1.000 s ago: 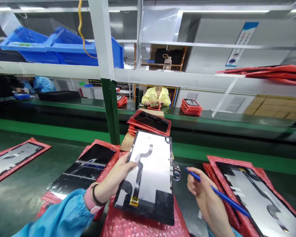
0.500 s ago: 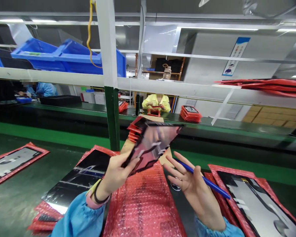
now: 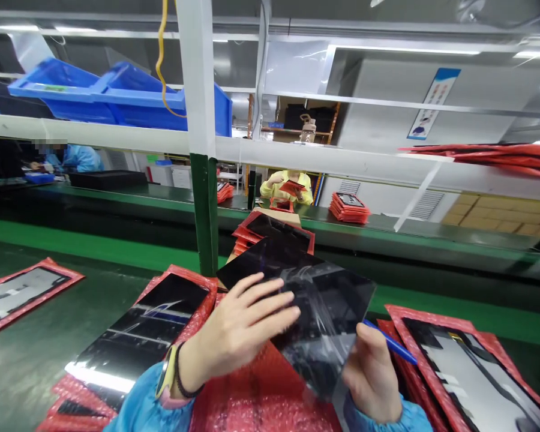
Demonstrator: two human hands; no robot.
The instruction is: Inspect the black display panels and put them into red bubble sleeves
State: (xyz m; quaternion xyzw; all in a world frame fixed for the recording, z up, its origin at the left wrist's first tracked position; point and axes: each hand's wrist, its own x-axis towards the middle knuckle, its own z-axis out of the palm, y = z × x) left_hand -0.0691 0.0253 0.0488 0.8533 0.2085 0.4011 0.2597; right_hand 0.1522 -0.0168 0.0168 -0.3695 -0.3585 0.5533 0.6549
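A black glossy screen panel is held up tilted in front of me, its glass face toward me. My right hand grips its lower right edge between thumb and fingers. A blue pen is tucked in that same hand and points out to the right. My left hand lies over the panel's left part with its fingers stretched out; whether the fingertips touch the glass I cannot tell. Below the panel lies a red bubble-wrap bag, partly hidden by it.
Left stands a pile of red bags with a black screen on top. Silver-backed panels lie at far left and right. Behind is a red-wrapped stack. A green-and-white post rises ahead. A person in yellow sits opposite.
The panel has turned from its back side to its glass face. My right hand has taken hold of its edge. The left hand has let go and now spreads over the glass.
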